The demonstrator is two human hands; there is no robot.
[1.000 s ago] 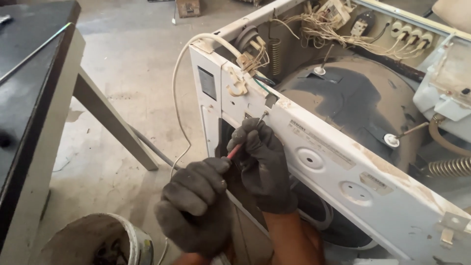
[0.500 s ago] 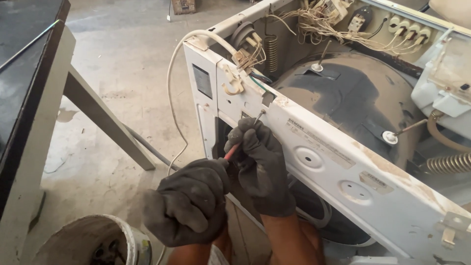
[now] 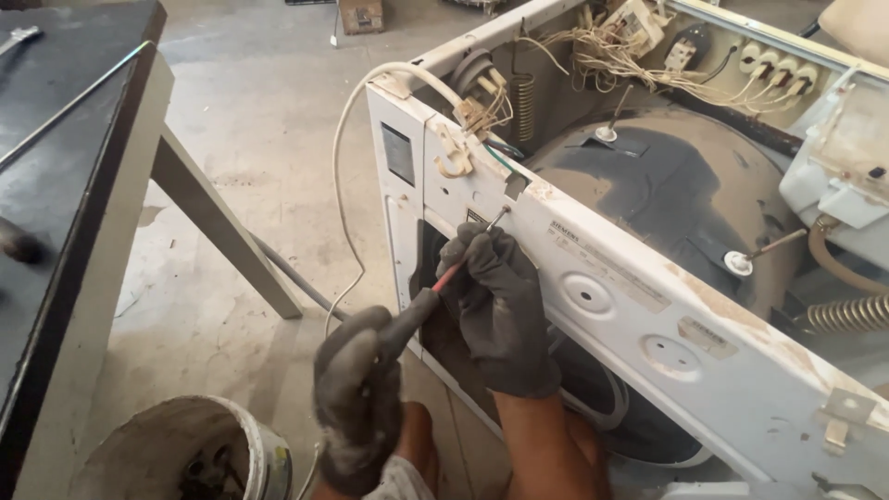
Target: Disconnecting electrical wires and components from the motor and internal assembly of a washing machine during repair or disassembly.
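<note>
Left hand (image 3: 356,407) in a dark grey glove, fingers curled fully shut around the dark handle of a screwdriver (image 3: 444,278). Shaft red near the handle, then bare metal, slanting up and to the right, tip set against the white back panel (image 3: 667,324) of an opened washing machine (image 3: 648,231) just below its top edge.

Right hand (image 3: 500,306) gloved too, fingertips pinched closed around the shaft just below the tip, palm lying against the panel. Both hands close together, left one lower and nearer the camera.

Washing machine without its top cover: inside, a large dark drum (image 3: 685,194), bundles of pale wires (image 3: 630,56) along the far edge, a coiled spring (image 3: 847,315) at the right. White cable (image 3: 343,194) looping from the top corner down the side toward the floor. 2 round embossed discs on the panel to the right of the hands, rust stains along its upper edge.

Lower left: 1 grimy round bucket (image 3: 185,454) on the concrete floor (image 3: 269,120), dark small items at its bottom, too dim to identify. Black-topped table (image 3: 65,167) at the left edge, 1 slanted leg reaching toward the machine. Small cardboard box (image 3: 361,14) on the floor at the far top.
</note>
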